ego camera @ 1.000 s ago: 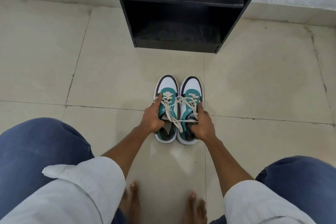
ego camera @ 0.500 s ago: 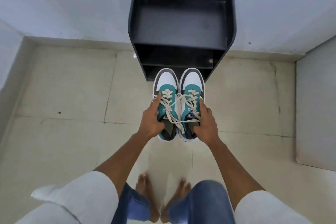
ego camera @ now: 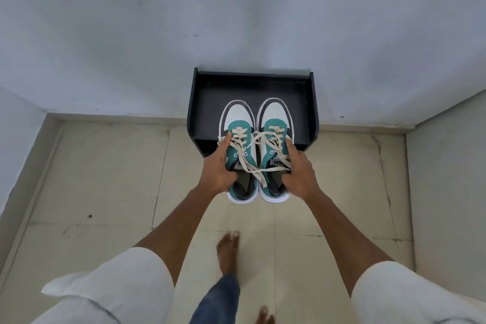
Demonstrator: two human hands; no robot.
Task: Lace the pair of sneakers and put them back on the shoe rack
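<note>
Two teal, white and dark grey sneakers with cream laces hang side by side in the air, toes over the top shelf of the black shoe rack (ego camera: 305, 102). My left hand (ego camera: 217, 168) grips the outer side of the left sneaker (ego camera: 238, 123). My right hand (ego camera: 298, 171) grips the outer side of the right sneaker (ego camera: 273, 118). Loose lace ends cross between the two shoes near their openings. The rack stands against the pale wall, its top shelf bare around the shoes.
The floor is beige tile with grout lines. A pale wall (ego camera: 236, 21) rises behind the rack, and side walls close in at the left (ego camera: 18, 144) and right (ego camera: 447, 166). My bare feet (ego camera: 227, 247) stand on the tiles below the shoes.
I have risen from a crouch to standing. Both sneakers were lifted off the floor and carried up and forward, now over the rack's top shelf.
</note>
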